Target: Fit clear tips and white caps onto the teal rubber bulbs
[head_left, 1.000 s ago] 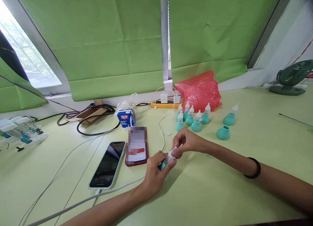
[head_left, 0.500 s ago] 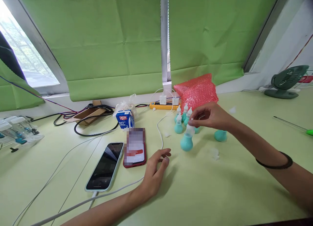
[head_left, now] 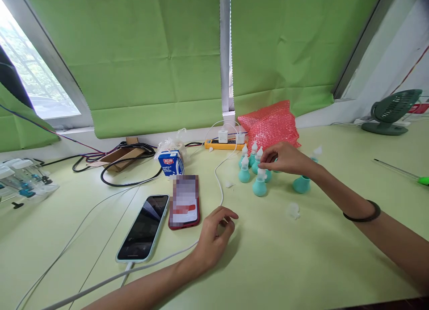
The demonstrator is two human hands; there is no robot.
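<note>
My right hand point(head_left: 284, 159) reaches out over the table and pinches the white tip of a teal squeeze bulb point(head_left: 259, 185), which stands on the table beside a cluster of several like bulbs point(head_left: 250, 160). A teal bulb base without a tip point(head_left: 300, 184) sits just right of my hand. A small clear cap point(head_left: 294, 209) lies loose on the table nearer me. My left hand point(head_left: 214, 233) rests on the table with fingers loosely curled, holding nothing, beside a white cable point(head_left: 219, 185).
Two phones lie left of my left hand: a black one point(head_left: 144, 227) on a cable and a red-cased one point(head_left: 185, 203). A milk carton point(head_left: 170, 162), pink bubble-wrap bag point(head_left: 270, 124), yellow power strip point(head_left: 223, 144), cardboard tray point(head_left: 119, 157) and small fan point(head_left: 392, 111) stand farther back.
My right hand carried the assembled bulb away from my left hand and set it down by the cluster. My left hand let go and now lies on the table.
</note>
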